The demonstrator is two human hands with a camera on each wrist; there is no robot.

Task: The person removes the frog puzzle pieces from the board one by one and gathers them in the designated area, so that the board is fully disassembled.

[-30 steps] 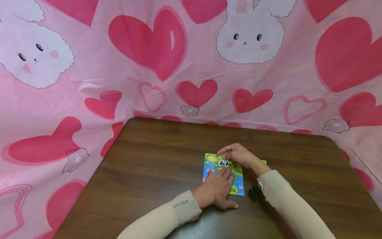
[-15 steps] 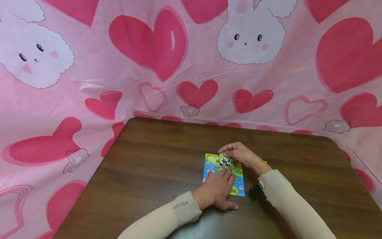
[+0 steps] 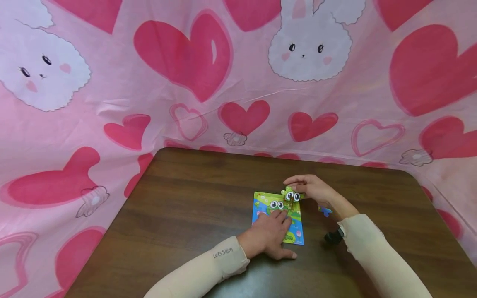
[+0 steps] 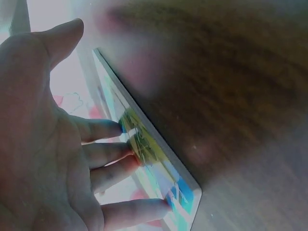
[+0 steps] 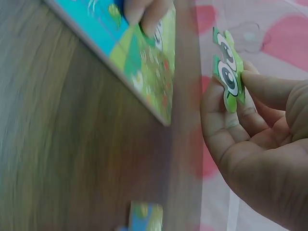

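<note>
A green jigsaw piece with two cartoon eyes (image 3: pixel 292 196) is pinched between the thumb and fingers of my right hand (image 3: pixel 316 190). In the right wrist view the eyed jigsaw piece (image 5: pixel 228 72) stands on edge, apart from the board. The flat puzzle board (image 3: pixel 296 231) carries a printed green frog in blue and yellow-green scenery, with its own pair of eyes showing. My left hand (image 3: pixel 268 234) rests on the board's lower part, its fingers stretched out and covering the frog's body. Those fingertips touch the board (image 4: pixel 159 144) in the left wrist view.
A loose blue jigsaw piece (image 3: pixel 325 211) lies on the brown wooden table (image 3: pixel 193 207), right of the board and partly behind my right wrist. In the right wrist view a loose piece (image 5: pixel 147 216) shows at the bottom. A pink heart-print cloth (image 3: pixel 167 82) hangs behind the table.
The right hand has lifted the eyed jigsaw piece up off the board's top and shifted right. The loose blue piece has come into view. My left hand stays on the board.
</note>
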